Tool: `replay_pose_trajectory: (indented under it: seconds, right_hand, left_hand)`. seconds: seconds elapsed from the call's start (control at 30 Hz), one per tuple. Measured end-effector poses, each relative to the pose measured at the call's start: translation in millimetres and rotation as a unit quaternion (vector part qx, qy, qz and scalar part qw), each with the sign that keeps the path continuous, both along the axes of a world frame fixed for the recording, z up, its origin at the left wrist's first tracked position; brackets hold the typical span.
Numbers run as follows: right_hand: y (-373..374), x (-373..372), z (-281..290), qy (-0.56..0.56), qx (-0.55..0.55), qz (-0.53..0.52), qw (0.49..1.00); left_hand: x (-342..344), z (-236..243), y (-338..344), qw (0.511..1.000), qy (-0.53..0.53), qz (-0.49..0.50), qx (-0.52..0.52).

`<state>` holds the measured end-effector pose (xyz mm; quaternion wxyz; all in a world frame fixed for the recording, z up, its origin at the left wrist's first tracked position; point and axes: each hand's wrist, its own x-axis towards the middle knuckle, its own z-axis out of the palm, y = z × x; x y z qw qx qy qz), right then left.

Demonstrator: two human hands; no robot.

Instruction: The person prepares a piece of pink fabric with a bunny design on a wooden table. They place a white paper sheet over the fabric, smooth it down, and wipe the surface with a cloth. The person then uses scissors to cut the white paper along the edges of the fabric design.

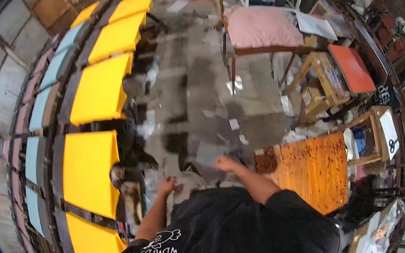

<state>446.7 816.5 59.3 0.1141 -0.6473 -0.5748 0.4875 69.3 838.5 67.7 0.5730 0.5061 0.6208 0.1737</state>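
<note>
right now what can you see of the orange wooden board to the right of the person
The orange wooden board is a flat, roughly rectangular panel with a warm orange face speckled with dark spots, denser and darker at its left end. It lies level, apparently as a low table top, to the right of the person's outstretched right arm and close to the right hand, without clearly touching it. Light paper scraps and clutter crowd its upper and right edges. What supports it is hidden.

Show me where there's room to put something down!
The grey concrete floor between the row of yellow panels and the pink-cushioned wooden chair is mostly bare, with a few paper scraps. The orange wooden board looks bare too. The right side, around the small wooden stools, is crowded.
</note>
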Motion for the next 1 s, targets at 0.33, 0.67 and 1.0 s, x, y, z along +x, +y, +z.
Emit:
replay_pose_trajectory:
  seconds: [0.33, 0.67, 1.0]
  right_hand:
    - [16.4, 90.2, -143.4, 0.084, -0.041, -0.109, 0.990]
    - [149.7, 95.2, -42.3, -0.019, -0.028, -0.450, 0.892]
    - [293.1, 156.4, 1.1, -0.055, 0.021, -0.420, 0.906]
  left_hand:
    - [174.8, -3.6, 207.2, 0.880, 0.140, -0.452, 0.026]
    - [219.7, -39.3, 604.5, 0.757, 0.158, -0.615, 0.155]
    - [281.6, -46.2, 676.0, 0.769, 0.173, -0.543, 0.290]
